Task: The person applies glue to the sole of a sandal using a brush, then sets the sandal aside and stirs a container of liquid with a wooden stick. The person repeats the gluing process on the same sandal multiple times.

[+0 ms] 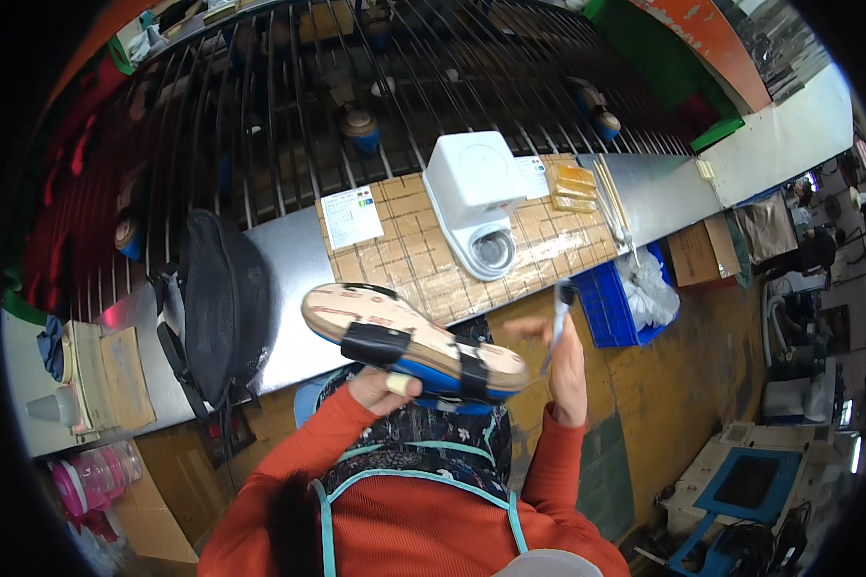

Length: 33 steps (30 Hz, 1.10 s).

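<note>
My left hand [383, 392] is closed around a shoe last [417, 338] from below, and a pale yellow cover shows at one fingertip. The last lies sole up, beige on its underside and blue along the sides, with black straps across it. To its right, my right hand [566, 370] grips a small brush [560, 313] with a pale handle and a dark tip pointing up. The brush is apart from the last. Beyond both hands stands a white dispenser [471, 183] with a round metal-looking cup [492, 252] at its front.
Taped cardboard [404, 260] covers part of the metal bench [303, 279]. Yellow blocks [573, 185] and thin sticks [610, 197] lie at its right. A black bag [223, 308] is at left, a blue crate [611, 308] at right. Behind run metal rollers [289, 106] with more lasts [361, 130].
</note>
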Each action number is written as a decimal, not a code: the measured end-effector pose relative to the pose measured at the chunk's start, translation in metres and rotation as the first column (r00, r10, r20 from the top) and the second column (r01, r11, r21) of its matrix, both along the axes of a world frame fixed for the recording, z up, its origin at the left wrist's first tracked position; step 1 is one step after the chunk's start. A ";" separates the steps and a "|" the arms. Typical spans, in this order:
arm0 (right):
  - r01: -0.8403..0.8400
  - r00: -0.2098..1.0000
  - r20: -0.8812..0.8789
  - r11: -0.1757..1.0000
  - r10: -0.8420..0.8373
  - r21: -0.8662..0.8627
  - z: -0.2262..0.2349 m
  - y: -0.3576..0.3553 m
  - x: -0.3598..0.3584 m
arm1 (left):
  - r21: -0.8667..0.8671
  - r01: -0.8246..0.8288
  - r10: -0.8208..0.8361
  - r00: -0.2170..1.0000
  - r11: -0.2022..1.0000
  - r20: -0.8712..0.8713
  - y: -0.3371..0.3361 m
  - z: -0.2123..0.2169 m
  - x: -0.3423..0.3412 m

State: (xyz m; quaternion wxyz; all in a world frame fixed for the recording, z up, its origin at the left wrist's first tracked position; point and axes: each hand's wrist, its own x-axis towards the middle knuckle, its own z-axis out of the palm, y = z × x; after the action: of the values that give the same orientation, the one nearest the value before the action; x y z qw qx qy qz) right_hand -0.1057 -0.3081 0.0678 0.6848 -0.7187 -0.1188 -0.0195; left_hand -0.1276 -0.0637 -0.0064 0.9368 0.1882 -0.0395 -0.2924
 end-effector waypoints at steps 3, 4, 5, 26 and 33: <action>0.223 0.974 0.172 0.791 -0.151 -0.570 -0.010 -0.013 0.025 | 0.304 -0.234 0.181 0.964 0.923 0.194 0.026 0.003 -0.004; 0.274 0.962 0.213 0.652 -0.173 -0.707 -0.012 -0.016 0.033 | 0.373 -0.493 0.293 0.829 0.786 0.477 0.034 0.009 0.003; 0.365 0.927 0.341 0.595 -0.158 -0.716 -0.015 -0.016 0.042 | 0.265 -0.588 0.373 0.738 0.764 0.562 0.038 0.018 0.006; 0.650 0.720 0.691 0.292 0.059 -0.702 -0.029 -0.009 0.101 | 0.154 -0.988 0.607 0.111 -0.018 0.787 0.070 0.064 0.054; 0.601 0.749 0.658 0.342 0.075 -0.722 -0.028 -0.016 0.108 | 0.154 -0.976 0.371 0.087 -0.155 0.925 0.068 0.069 0.066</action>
State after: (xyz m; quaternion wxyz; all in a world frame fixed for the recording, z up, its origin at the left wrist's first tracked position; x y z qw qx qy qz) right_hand 0.0025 -0.3238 0.0393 0.0864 -0.9342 -0.1881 -0.2907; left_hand -0.0612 0.0040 0.0625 0.6024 0.6662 -0.0720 0.4336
